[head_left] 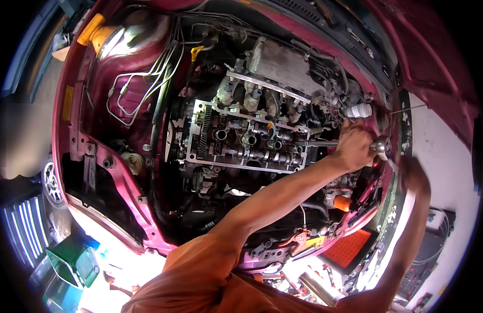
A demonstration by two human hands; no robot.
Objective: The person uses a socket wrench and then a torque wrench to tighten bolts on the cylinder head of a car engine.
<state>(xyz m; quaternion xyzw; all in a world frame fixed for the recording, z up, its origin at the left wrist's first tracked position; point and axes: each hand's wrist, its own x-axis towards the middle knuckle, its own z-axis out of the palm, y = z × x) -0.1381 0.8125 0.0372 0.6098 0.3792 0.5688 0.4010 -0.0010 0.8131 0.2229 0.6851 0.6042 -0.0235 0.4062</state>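
My left hand (355,147) is closed around a long extension bar (318,143), close to the round head of a ratchet (382,148). From there the bar runs level to the left, toward the right end of the open cylinder head (249,166), where its tip is hard to make out. My right hand (414,176) is blurred by motion, closed at the ratchet's handle. Camshafts, a toothed gear (205,133) and round tubes show inside the cylinder head. A white-capped reservoir (358,110) sits just beyond my left hand.
The pink car's raised hood (434,62) slopes over the far right. Metal lines (147,88) curve along the left of the bay. A yellow work lamp (98,35) glows at the far left. A green bin (73,261) and a red tray (347,249) are beyond the front edge.
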